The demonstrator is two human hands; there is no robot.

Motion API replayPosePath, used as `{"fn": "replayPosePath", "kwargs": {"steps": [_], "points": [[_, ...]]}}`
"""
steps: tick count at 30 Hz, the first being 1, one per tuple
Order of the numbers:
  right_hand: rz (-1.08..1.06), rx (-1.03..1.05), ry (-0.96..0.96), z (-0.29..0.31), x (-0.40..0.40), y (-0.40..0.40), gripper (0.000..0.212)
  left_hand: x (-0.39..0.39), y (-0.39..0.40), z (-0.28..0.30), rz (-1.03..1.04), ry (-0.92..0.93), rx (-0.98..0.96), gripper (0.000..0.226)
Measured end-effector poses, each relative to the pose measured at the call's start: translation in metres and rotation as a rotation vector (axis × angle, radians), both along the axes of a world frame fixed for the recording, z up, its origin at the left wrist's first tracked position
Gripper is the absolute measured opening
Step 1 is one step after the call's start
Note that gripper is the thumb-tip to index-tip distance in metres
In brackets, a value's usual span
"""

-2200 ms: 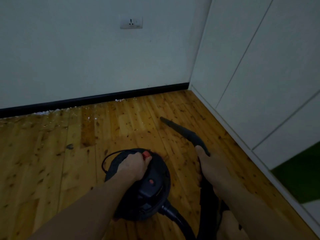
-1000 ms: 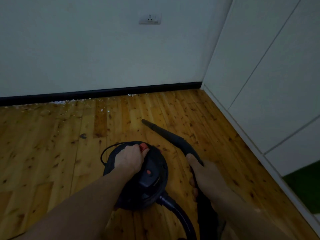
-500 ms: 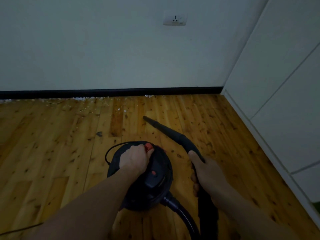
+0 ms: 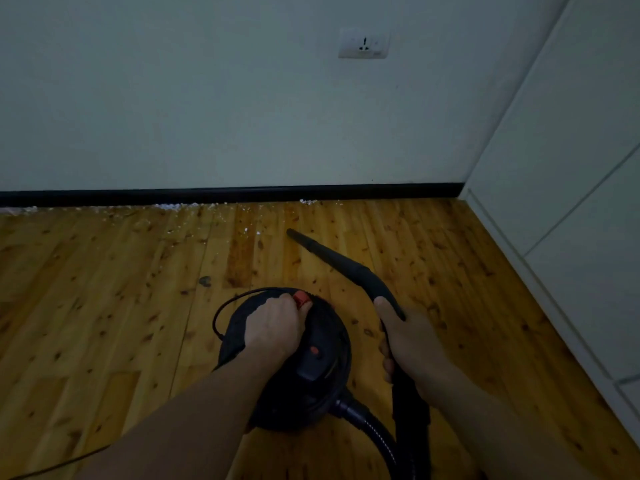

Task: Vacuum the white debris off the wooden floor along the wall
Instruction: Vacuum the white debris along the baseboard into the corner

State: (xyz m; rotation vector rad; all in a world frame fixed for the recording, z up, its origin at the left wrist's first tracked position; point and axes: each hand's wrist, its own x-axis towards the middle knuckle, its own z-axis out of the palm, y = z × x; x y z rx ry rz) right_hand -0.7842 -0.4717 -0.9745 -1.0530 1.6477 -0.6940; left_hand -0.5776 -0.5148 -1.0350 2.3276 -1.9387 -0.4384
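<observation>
Swung leftward, nozzle (image 4: 332, 258) points up-left toward debris (image 4: 169, 206).

Debris (image 4: 169, 206) lies along the baseboard (image 4: 225, 195), beyond the vacuum (image 4: 311, 368).

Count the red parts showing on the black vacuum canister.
2: a red switch at the canister's far top edge, touching the left hand, and a small red button nearer, mid-lid. The hand may hide more.

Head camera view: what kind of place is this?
Probably a room in a home or flat: wooden floor, painted wall with a socket and black skirting board, white cabinet panels on the right.
</observation>
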Motion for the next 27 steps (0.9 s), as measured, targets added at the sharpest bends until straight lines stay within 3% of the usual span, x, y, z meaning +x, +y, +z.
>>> {"fn": "replayPosePath", "kwargs": {"steps": [11, 20, 27], "points": [[0.077, -0.045, 0.090, -0.008, 0.013, -0.028, 0.069, -0.005, -0.020, -0.002, 0.072, 0.066, -0.027, 0.051], [0.046, -0.060, 0.071, -0.014, 0.012, -0.054, 0.056, -0.005, -0.040, -0.004, 0.124, 0.086, -0.036, 0.050], [0.059, -0.055, 0.084, -0.023, 0.013, -0.084, 0.061, -0.004, -0.064, -0.002, 0.121, 0.070, -0.041, 0.051]]}}
